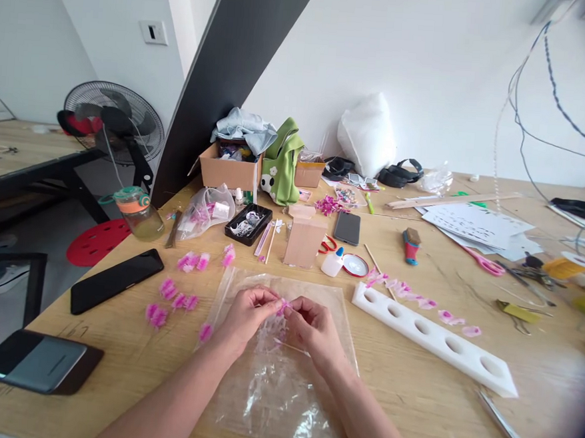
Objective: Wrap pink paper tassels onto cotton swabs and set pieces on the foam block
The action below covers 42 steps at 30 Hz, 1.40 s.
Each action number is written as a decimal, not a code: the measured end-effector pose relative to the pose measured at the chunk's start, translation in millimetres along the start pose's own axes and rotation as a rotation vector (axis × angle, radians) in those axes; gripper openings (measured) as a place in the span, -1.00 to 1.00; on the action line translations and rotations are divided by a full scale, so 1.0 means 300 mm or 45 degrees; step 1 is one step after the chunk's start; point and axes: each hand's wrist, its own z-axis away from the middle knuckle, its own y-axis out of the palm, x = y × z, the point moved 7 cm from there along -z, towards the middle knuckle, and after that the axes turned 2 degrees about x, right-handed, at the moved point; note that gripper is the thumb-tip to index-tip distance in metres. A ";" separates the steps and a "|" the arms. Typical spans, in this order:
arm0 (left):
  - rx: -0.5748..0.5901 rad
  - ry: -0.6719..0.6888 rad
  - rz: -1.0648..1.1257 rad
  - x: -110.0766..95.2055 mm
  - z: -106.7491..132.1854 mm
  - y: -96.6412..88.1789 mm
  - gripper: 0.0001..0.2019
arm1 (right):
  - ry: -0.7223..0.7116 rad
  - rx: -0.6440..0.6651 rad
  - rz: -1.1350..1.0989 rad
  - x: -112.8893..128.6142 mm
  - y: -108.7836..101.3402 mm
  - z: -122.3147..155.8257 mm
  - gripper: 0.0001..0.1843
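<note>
My left hand [246, 316] and my right hand [315, 327] meet over a clear plastic bag [281, 385] lying flat on the wooden table [433, 416]. Both hands pinch a small pink flower piece [282, 306] between their fingertips. A thin stick [291, 347] lies on the bag just below my right hand. Several finished pink pieces [171, 297] are scattered on the table left of the bag. More pink strips [417, 300] lie to the right, behind a white foam holder [434, 339] with round holes.
A black phone [116, 280] and a dark tablet [37, 361] lie at the left. Behind the bag stand a small wooden box [303, 241], a glue bottle [333, 262], a black tray [248, 224] and cardboard boxes [228, 170]. Pink scissors [484, 262] and papers [477, 225] are at the right.
</note>
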 end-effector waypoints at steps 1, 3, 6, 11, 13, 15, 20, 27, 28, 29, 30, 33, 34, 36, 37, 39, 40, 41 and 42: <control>0.017 -0.005 0.006 0.004 -0.001 0.001 -0.80 | 0.006 0.000 -0.008 -0.001 -0.001 0.000 -0.56; 0.041 -0.028 0.026 0.018 -0.005 0.001 -0.79 | 0.022 0.004 -0.028 -0.002 0.000 0.001 -0.59; 0.042 -0.055 0.060 0.033 -0.012 -0.006 -0.74 | 0.048 0.010 -0.065 -0.004 0.001 0.001 -0.61; 0.115 -0.001 -0.028 0.001 -0.007 0.002 -0.64 | 0.099 0.020 -0.153 -0.013 0.002 0.004 -0.64; 0.122 0.034 -0.095 -0.017 -0.003 0.005 -0.71 | 0.105 0.029 -0.156 -0.012 0.002 0.006 -0.65; 0.127 0.050 -0.135 -0.025 0.000 0.007 -0.77 | 0.097 0.046 -0.140 -0.007 0.004 0.010 -0.66; 0.090 0.018 -0.182 -0.016 0.000 -0.001 -0.82 | 0.095 0.081 -0.123 0.006 0.013 0.015 -0.70; 0.069 0.076 -0.193 -0.038 0.002 -0.005 -0.82 | 0.134 0.072 -0.129 0.011 0.009 0.025 -0.71; 0.070 0.086 -0.197 -0.040 0.001 -0.004 -0.82 | 0.140 0.077 -0.127 0.012 0.010 0.027 -0.68; 0.068 0.098 -0.203 -0.042 0.001 -0.003 -0.82 | 0.140 0.085 -0.113 0.015 0.011 0.029 -0.64; 0.063 0.108 -0.209 -0.042 0.001 -0.003 -0.83 | 0.132 0.098 -0.089 0.018 0.013 0.030 -0.60; 0.047 0.121 -0.224 -0.040 0.001 -0.003 -0.85 | 0.091 0.123 -0.026 0.025 0.020 0.028 -0.55; 0.045 0.119 -0.229 -0.039 0.001 -0.003 -0.85 | 0.081 0.123 -0.022 0.025 0.021 0.027 -0.55; 0.046 0.111 -0.239 -0.037 0.003 -0.002 -0.86 | 0.075 0.111 -0.031 0.021 0.021 0.024 -0.59; 0.046 0.106 -0.243 -0.036 0.004 -0.002 -0.85 | 0.076 0.103 -0.035 0.018 0.021 0.022 -0.61; 0.039 0.100 -0.241 -0.034 0.006 -0.003 -0.85 | 0.083 0.092 -0.045 0.014 0.020 0.021 -0.67; 0.035 0.102 -0.236 -0.034 0.006 -0.004 -0.86 | 0.088 0.090 -0.052 0.013 0.019 0.021 -0.70; 0.032 0.106 -0.231 -0.034 0.006 -0.004 -0.86 | 0.095 0.089 -0.062 0.013 0.018 0.022 -0.72; 0.031 0.111 -0.229 -0.033 0.006 -0.004 -0.86 | 0.102 0.089 -0.072 0.014 0.018 0.022 -0.73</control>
